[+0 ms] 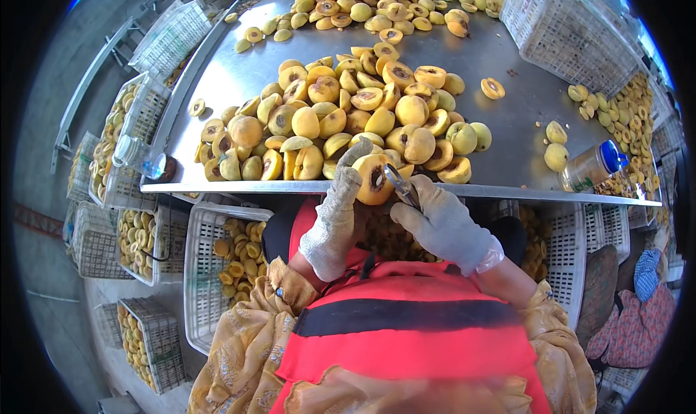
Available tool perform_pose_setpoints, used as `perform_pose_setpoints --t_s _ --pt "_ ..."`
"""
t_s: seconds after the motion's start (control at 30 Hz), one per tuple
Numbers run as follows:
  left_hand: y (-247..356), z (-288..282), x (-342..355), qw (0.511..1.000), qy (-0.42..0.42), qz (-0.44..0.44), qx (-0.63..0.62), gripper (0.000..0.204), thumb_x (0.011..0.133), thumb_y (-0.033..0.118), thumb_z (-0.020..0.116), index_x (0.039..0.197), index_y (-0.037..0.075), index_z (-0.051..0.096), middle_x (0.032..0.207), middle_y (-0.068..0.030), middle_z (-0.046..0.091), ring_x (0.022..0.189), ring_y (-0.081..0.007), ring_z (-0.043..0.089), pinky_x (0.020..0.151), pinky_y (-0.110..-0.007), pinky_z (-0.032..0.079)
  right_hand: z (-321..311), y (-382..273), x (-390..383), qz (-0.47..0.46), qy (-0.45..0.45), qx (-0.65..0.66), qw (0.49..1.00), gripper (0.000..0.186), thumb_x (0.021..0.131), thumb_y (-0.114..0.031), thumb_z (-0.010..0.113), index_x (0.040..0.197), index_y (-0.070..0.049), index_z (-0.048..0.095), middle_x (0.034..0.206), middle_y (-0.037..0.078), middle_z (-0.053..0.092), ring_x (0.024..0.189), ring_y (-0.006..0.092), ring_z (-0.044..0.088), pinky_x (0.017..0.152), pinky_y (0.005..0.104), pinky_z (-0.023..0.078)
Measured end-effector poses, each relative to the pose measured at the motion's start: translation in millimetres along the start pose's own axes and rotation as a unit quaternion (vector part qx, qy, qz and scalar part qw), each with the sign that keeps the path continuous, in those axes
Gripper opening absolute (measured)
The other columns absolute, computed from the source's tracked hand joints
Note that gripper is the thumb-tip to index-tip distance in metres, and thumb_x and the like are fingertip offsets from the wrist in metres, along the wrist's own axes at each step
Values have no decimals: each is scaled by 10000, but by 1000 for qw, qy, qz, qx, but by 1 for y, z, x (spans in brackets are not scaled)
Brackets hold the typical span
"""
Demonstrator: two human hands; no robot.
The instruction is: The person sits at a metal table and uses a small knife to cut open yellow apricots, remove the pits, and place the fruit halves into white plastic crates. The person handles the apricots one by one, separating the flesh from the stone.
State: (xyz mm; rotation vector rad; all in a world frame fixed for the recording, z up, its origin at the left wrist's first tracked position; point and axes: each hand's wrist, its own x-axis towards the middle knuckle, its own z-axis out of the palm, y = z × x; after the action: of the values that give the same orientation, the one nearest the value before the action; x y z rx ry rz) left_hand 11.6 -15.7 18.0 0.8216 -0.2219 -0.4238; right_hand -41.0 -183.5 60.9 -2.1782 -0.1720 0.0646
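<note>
My left hand (330, 218), in a pale knitted glove, grips a yellow peach half (373, 185) at the near edge of the metal table. Its cut face and dark pit hollow are turned up toward me. In my gloved right hand (448, 224) is a metal pitting spoon (396, 176), its rounded head against the right side of that peach half. Just beyond both hands lies a large heap of peach halves (328, 117), some cut side up, others skin side up.
More peaches are piled at the table's (478, 59) far side. A white plastic crate (565, 33) stands on it at the right, near a blue-lidded jar (593, 166). A crate of peach halves (206, 283) sits below, left of my lap. A person (634, 327) is at the right.
</note>
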Motion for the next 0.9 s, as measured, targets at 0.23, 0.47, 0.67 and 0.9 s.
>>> perform_pose_setpoints --t_s 0.23,0.47,0.67,0.9 --pt "-22 -11 7 978 16 143 149 609 934 474 541 1366 74 388 1326 -111 464 1212 -222 470 1024 -358 385 27 22 9 -41 49 63 996 288 894 -266 580 1021 -22 496 858 248 623 829 437 605 721 482 463" --pt "-14 11 1 968 19 163 189 583 928 431 572 1345 66 390 1240 -130 530 1014 -212 567 871 -353 494 48 25 6 -35 57 86 994 257 909 -205 542 1108 -49 498 763 181 610 580 288 619 557 415 507" --pt "5 -3 11 965 72 45 249 394 966 332 517 1164 -7 560 1013 -108 642 917 -170 605 793 -291 503 13 -25 6 226 -168 238 930 239 898 -173 522 1074 -19 474 692 146 589 504 249 595 426 374 478" --pt "6 -5 21 960 74 5 271 369 915 325 590 1070 -8 625 895 -65 636 793 -126 584 709 -253 475 22 -19 8 157 -89 205 962 221 892 -183 509 1035 -20 467 639 62 528 435 153 522 320 311 426"
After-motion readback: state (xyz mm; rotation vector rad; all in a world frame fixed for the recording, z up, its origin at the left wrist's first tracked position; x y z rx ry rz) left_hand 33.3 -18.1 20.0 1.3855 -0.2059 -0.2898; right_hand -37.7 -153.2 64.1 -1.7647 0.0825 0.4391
